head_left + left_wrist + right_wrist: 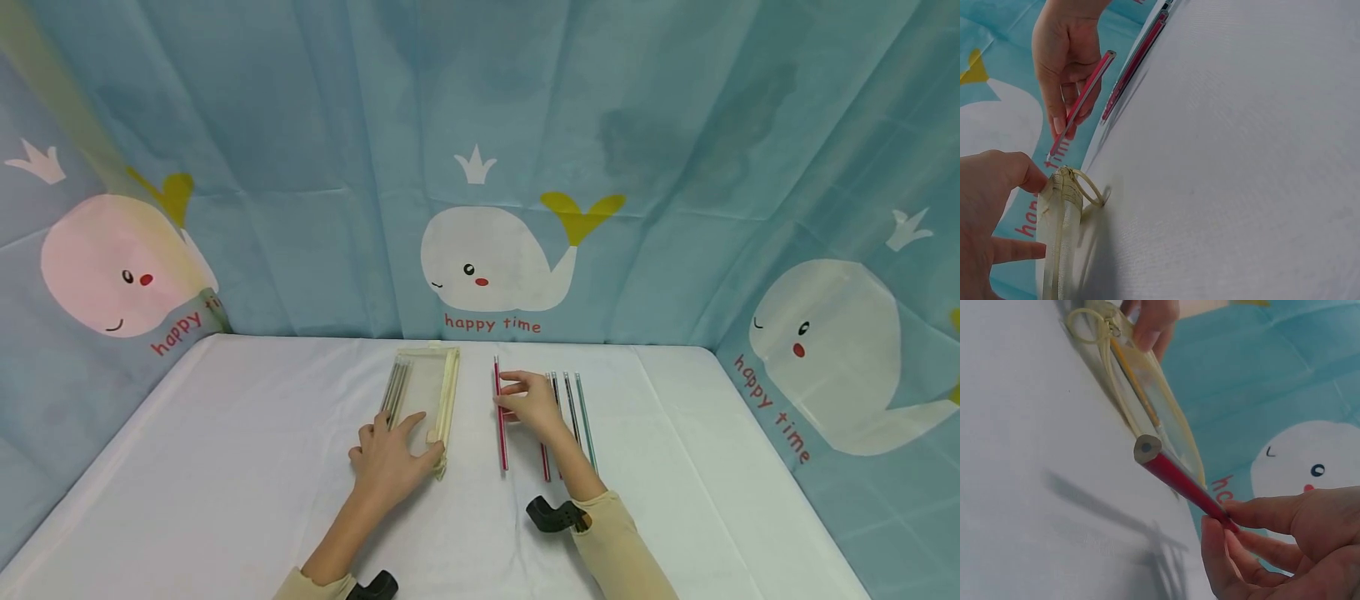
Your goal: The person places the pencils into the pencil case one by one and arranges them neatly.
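A clear pencil case [426,371] with cream edging lies at the middle left of the table, its zipper side facing right. Several slim pencils [394,385] show inside along its left part. My left hand [393,462] holds the near end of the case, thumb at the zipper corner, fingers spread across it. My right hand [531,406] pinches a red pencil [1185,487] between thumb and fingertips, just right of the case. In the right wrist view the pencil's flat, unsharpened end points towards the case. A cream zipper-pull ring [1088,187] hangs at the case's corner.
Several more pencils, among them a green pencil [586,421] and a red pencil [545,462], lie side by side beyond and under my right forearm. A white cloth [225,467] covers the table. Behind it hangs a blue whale-print curtain [300,208].
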Available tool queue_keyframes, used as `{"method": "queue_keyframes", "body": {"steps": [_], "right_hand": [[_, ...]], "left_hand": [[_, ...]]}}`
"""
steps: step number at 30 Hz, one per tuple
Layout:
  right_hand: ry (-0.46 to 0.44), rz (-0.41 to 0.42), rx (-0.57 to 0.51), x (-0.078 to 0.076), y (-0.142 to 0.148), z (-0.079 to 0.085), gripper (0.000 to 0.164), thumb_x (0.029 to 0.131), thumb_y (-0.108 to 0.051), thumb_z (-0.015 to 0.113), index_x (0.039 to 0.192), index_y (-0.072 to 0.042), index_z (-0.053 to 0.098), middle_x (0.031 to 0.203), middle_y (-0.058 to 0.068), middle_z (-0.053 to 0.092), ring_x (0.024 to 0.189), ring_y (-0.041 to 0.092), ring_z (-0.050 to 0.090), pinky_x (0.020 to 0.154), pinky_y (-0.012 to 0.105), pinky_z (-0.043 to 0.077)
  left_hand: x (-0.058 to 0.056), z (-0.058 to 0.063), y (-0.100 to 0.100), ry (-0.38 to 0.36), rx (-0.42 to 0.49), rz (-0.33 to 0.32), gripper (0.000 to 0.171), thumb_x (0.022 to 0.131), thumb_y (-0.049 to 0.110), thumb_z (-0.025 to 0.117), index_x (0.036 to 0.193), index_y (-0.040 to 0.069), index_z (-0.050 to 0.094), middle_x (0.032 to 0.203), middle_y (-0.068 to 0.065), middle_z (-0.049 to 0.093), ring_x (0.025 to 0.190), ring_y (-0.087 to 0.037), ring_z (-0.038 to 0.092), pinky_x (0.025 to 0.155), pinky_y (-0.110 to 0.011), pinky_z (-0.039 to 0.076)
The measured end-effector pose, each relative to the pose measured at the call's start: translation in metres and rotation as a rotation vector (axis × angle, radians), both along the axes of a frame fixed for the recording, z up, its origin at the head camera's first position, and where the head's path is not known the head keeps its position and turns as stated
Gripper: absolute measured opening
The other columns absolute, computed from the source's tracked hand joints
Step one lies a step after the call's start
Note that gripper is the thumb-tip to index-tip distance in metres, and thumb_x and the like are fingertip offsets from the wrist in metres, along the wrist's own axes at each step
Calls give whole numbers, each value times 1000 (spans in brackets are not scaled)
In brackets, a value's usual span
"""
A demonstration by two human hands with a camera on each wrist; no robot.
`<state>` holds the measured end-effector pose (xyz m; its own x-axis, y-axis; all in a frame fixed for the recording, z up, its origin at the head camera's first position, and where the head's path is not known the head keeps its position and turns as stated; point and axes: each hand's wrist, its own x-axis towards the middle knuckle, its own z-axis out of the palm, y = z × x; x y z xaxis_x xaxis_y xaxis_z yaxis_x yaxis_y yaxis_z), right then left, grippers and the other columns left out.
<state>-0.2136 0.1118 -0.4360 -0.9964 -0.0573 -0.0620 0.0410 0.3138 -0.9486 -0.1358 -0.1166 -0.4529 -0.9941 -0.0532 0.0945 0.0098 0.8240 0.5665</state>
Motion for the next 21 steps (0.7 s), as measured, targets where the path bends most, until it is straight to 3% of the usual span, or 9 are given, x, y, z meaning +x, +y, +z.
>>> {"method": "queue_keyframes", "body": {"steps": [21], "right_hand": [[-33,34,-25,-8,-25,-6,44,92,4,76,135,6,67,103,20,74,74,18,74,66,34,63]], "left_hand": [[1,-2,0,-11,32,32,61,88,46,68,140,14,69,155,-36,38,134,-60,36,89,-72,34]]}}
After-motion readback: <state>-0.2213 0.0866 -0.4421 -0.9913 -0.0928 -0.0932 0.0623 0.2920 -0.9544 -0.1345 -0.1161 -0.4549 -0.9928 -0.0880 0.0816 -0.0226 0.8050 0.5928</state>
